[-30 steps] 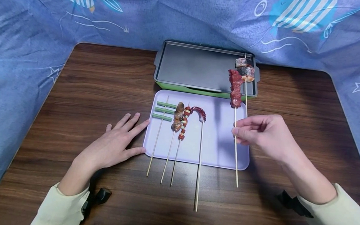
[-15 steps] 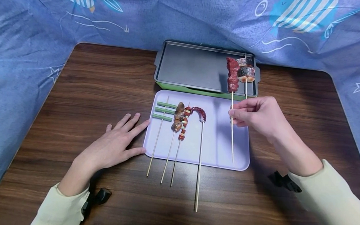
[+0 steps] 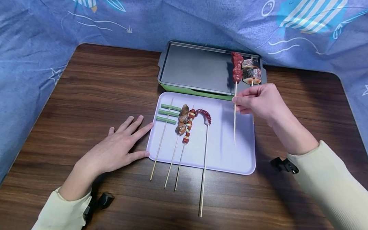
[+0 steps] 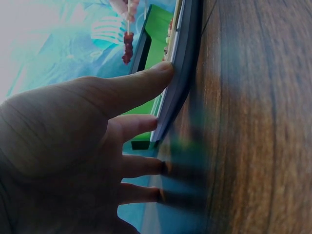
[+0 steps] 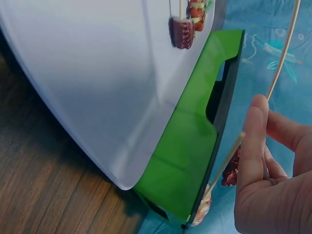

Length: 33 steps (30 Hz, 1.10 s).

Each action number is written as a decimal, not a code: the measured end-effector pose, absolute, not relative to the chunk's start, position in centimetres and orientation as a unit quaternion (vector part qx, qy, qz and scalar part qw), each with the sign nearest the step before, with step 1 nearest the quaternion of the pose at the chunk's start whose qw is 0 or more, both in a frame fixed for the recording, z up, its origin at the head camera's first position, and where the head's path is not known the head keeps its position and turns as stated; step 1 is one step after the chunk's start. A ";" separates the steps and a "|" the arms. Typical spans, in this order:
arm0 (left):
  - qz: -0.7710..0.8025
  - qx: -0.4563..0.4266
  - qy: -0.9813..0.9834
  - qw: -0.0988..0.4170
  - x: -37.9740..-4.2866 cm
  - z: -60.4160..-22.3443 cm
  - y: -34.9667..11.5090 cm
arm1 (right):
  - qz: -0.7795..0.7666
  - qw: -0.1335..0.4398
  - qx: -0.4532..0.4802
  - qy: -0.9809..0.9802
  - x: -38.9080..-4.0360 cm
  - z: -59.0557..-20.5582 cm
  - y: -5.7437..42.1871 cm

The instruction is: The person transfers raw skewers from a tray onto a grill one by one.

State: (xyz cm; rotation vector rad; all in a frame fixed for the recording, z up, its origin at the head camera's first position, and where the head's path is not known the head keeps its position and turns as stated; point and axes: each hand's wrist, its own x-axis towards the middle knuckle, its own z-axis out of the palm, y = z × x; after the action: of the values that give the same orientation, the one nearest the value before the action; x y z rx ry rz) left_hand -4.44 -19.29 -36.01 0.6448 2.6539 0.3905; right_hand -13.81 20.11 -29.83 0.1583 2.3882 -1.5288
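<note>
My right hand (image 3: 260, 100) pinches the stick of a red meat skewer (image 3: 236, 68) between thumb and fingers. The meat hangs over the right end of a dark griddle (image 3: 198, 66) with a green base, its shadow falling on the plate. Just right of it, a fish skewer (image 3: 251, 76) lies on the griddle, its stick partly hidden by the hand. My left hand (image 3: 116, 149) rests with spread fingers at the left rim of a lavender tray (image 3: 235, 162). In the left wrist view, the thumb (image 4: 141, 85) touches the tray's edge.
On the tray's left half lie a green vegetable skewer (image 3: 168, 112), a brown meat skewer (image 3: 182, 120), a red-and-white chunk skewer (image 3: 188, 125) and a curled tentacle skewer (image 3: 204, 114). Their sticks overhang the front rim. A blue patterned cloth (image 3: 188, 19) hangs behind the wooden table (image 3: 111, 84).
My right hand has moved away from me and slightly left, carrying the red meat skewer from over the tray's back edge to over the griddle. The left hand has stayed still.
</note>
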 end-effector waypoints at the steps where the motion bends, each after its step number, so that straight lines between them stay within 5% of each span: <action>1: 0.139 0.229 0.944 0.191 -4.4 -36.0 -19.3 | -0.531 0.150 0.057 0.832 -14.0 -29.9 20.1; 33: 0.141 0.228 0.944 0.194 -4.5 -36.1 -19.3 | -0.495 0.169 0.071 0.849 -16.9 -30.2 20.6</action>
State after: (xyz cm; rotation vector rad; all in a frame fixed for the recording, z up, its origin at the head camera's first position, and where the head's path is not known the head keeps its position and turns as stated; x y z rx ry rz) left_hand -4.51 -19.31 -36.07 0.6388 2.6463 0.3953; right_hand -16.94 20.58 -30.22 0.2004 2.4135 -1.4081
